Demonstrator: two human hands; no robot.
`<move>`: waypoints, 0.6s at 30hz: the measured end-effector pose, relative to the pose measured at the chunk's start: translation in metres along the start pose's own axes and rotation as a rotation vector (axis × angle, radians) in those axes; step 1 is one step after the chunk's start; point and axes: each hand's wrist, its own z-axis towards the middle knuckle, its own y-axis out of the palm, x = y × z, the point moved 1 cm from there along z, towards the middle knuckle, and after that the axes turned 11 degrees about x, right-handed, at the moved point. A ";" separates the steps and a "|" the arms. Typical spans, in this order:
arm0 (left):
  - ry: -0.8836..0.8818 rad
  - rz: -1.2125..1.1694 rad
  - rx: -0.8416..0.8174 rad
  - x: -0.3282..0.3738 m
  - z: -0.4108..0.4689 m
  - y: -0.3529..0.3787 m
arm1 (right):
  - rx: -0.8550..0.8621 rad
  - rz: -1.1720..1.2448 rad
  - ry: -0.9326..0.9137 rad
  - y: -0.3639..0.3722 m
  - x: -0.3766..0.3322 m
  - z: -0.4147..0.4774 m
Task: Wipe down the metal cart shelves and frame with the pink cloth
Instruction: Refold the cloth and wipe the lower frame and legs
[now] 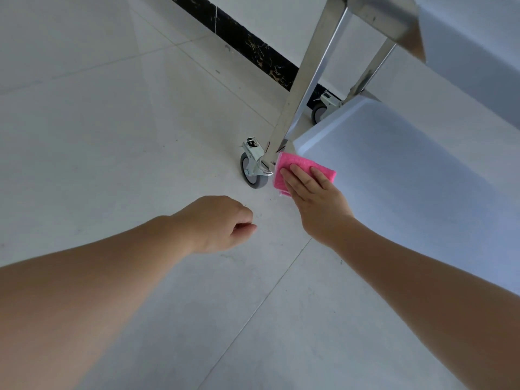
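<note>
Pink cloth [298,166] bright pink all over with a fine ribbed weave; cart leg [306,80] rising just left of the cloth is brushed silver steel with white and dark reflections; lower shelf [394,198] right of the cloth looks pale blue-white, plain and glossy; caster [251,173] left of the cloth has a grey tyre and shiny chrome bracket; floor [112,136] around the cloth is off-white tile, faintly mottled, with thin grey grout lines; skirting [253,43] beyond the cloth is black with gold-white veining; wall [267,12] further beyond the cloth is plain white
</note>
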 end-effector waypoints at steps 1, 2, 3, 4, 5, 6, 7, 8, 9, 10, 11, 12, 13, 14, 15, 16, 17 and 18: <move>0.009 -0.004 0.009 0.002 0.000 0.000 | -0.001 0.011 0.008 0.001 0.000 -0.004; 0.017 -0.004 0.015 0.004 0.001 0.000 | -0.002 0.020 0.015 0.002 0.000 -0.008; 0.023 0.000 0.017 0.006 0.001 0.000 | -0.003 0.031 0.020 0.003 0.000 -0.012; 0.030 0.006 0.020 0.008 0.001 0.000 | -0.003 0.045 0.026 0.003 0.000 -0.015; 0.037 0.012 0.023 0.010 0.001 -0.001 | -0.005 0.055 0.030 0.004 0.001 -0.019; 0.044 0.015 0.026 0.012 0.001 -0.001 | -0.008 0.061 0.034 0.005 0.001 -0.023; 0.048 0.016 0.027 0.014 0.001 -0.001 | -0.013 0.062 0.035 0.006 0.000 -0.027; 0.051 0.014 0.025 0.016 0.002 -0.002 | -0.015 0.061 0.034 0.007 0.000 -0.030; 0.054 0.014 0.023 0.018 0.002 -0.002 | -0.012 0.064 0.038 0.007 0.001 -0.034; 0.058 0.013 0.022 0.020 0.002 -0.002 | -0.011 0.068 0.044 0.007 0.001 -0.037; 0.064 0.013 0.025 0.022 0.002 -0.001 | -0.008 0.070 0.050 0.007 0.001 -0.040; 0.069 0.012 0.029 0.023 0.003 -0.001 | -0.006 0.071 0.053 0.007 0.001 -0.043; 0.073 0.011 0.032 0.024 0.003 -0.001 | -0.011 0.072 0.047 0.007 0.001 -0.046; 0.075 0.010 0.033 0.026 0.004 -0.001 | -0.023 0.079 0.041 0.007 0.002 -0.049; 0.079 0.008 0.034 0.027 0.004 -0.001 | -0.035 0.087 0.039 0.008 0.002 -0.052; 0.085 0.006 0.037 0.029 0.005 -0.001 | -0.040 0.093 0.044 0.007 0.003 -0.055; 0.091 0.004 0.040 0.031 0.006 -0.001 | -0.038 0.096 0.048 0.006 0.004 -0.059; 0.099 0.003 0.046 0.033 0.007 -0.001 | -0.037 0.092 0.046 0.007 0.004 -0.062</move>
